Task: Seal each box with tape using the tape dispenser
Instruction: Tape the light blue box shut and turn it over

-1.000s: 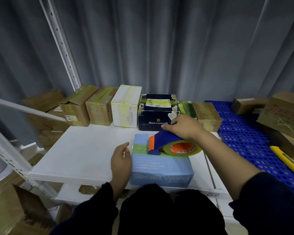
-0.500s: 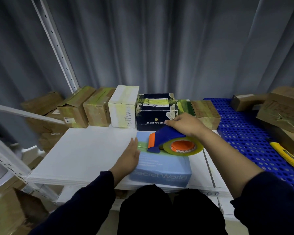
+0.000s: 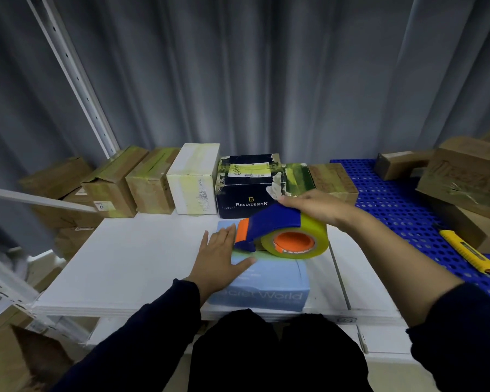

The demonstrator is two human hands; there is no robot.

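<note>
One blue box, left grip flat on it | one tape dispenser, right grip clasping it

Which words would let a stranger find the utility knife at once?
Right of the white table lies a blue perforated platform. The utility knife rests on it, in front of the stacked cardboard boxes. It is the only slim yellow tool there; its neighbours are brown boxes.

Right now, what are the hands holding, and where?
The right hand grips the blue-and-orange tape dispenser by its blue top; the flat left hand presses the light-blue box.
</note>
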